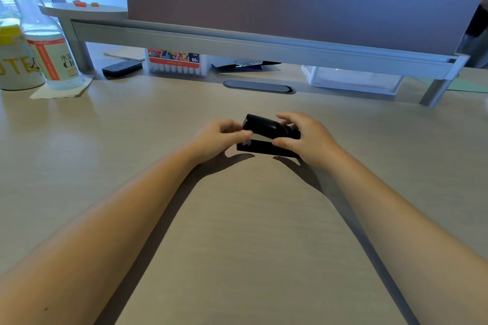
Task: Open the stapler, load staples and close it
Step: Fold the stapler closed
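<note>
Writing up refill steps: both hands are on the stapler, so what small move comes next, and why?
Probably swing the top up: the right hand pins the stapler at its rear, the left hand pinches the front, and it is only slightly open.

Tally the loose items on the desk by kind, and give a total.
Stapler: 1
Bottle: 1
Mug: 1
Marker box: 1
Black eraser: 1
Clear plastic bin: 1
Napkin: 1
Total: 7
</note>
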{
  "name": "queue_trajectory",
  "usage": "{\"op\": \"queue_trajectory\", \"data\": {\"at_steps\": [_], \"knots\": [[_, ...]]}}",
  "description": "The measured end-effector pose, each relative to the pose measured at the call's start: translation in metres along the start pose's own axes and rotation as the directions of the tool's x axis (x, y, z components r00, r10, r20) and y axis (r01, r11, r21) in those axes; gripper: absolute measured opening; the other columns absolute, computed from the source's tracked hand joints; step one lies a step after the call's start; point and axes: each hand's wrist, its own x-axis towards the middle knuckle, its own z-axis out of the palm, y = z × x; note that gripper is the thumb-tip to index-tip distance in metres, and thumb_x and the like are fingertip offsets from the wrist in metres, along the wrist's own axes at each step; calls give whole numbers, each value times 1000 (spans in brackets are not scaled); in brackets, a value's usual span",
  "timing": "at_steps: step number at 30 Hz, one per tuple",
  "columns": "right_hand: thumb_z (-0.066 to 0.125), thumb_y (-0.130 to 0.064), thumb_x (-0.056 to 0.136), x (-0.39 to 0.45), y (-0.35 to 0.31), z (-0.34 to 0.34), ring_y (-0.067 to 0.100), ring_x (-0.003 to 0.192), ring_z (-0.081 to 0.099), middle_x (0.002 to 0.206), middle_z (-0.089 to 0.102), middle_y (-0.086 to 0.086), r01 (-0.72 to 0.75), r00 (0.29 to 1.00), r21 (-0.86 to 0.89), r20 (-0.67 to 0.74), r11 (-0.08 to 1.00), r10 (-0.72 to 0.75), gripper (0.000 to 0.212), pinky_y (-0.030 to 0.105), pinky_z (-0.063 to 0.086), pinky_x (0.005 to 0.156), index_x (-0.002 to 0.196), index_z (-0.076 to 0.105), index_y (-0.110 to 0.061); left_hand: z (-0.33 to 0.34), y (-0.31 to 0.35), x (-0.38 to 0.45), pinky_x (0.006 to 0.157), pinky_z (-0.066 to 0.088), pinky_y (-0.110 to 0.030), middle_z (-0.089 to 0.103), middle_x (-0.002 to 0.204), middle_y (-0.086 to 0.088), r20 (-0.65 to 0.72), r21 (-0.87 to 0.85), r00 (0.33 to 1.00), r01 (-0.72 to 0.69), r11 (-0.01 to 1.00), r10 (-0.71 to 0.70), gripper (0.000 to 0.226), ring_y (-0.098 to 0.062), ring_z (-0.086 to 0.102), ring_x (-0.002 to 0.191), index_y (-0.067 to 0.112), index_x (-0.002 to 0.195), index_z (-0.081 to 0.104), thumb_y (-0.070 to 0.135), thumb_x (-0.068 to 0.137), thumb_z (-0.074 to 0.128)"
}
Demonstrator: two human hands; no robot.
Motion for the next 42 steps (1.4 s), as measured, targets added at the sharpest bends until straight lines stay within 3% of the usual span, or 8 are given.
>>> {"op": "queue_trajectory", "data": {"at_steps": [5,11,17,23,27,30,37,42], "knots": [[62,-16,78,-15,17,-5,20,104,48,122,53,9,-117,993,113,3,987,117,47,28,36,86,121,44,-13,-3,11,13,86,34,-27,57,95,-3,23,-82,989,145,986,-144,51,-18,50,92,10,104,58,50,86,32],[63,-10,76,-17,19,0,16,99,44,121,54,10,-80,996,93,-35,993,83,45,28,35,84,118,46,-13,-2,10,19,65,38,-19,53,73,1,-21,-111,977,207,972,-211,29,-13,48,74,20,73,54,45,83,46],[61,-11,78,-16,22,3,23,110,47,122,53,12,-42,998,34,-55,999,44,45,25,34,85,121,46,-14,0,11,15,58,35,-20,52,69,1,-24,-52,987,154,987,-156,27,-9,47,67,11,84,58,35,86,47],[59,-13,79,-16,23,5,25,111,46,122,51,14,-46,997,6,-68,999,46,47,26,33,89,123,44,-15,-1,9,13,67,37,-19,54,75,4,-9,-59,994,106,993,-106,29,-10,49,75,14,88,58,39,86,42],[59,-13,80,-11,24,6,26,111,47,121,51,14,-59,996,8,-60,998,60,47,28,34,90,124,44,-16,-5,3,12,73,42,-22,57,87,3,84,92,995,46,995,-54,22,-16,53,87,13,97,51,16,78,62],[59,-13,79,-2,27,6,26,111,47,122,50,14,-66,997,8,-47,998,67,47,27,33,89,123,43,-16,-4,0,22,82,38,-29,55,97,-2,16,204,998,50,978,-54,31,-17,50,92,8,105,52,10,76,63],[57,-11,81,40,35,12,28,114,46,125,48,17,-103,990,9,-92,995,104,46,27,33,89,124,41,-13,-4,-10,65,79,37,-30,59,107,-10,-94,270,995,60,961,-36,28,-16,47,89,10,106,54,18,80,59],[55,-12,83,56,35,17,30,122,41,134,40,18,-168,981,9,-102,986,168,58,35,34,102,134,28,-14,-5,-11,81,86,40,-33,58,120,-14,-131,276,990,91,957,-56,36,-19,50,97,10,114,51,19,81,58]]}}
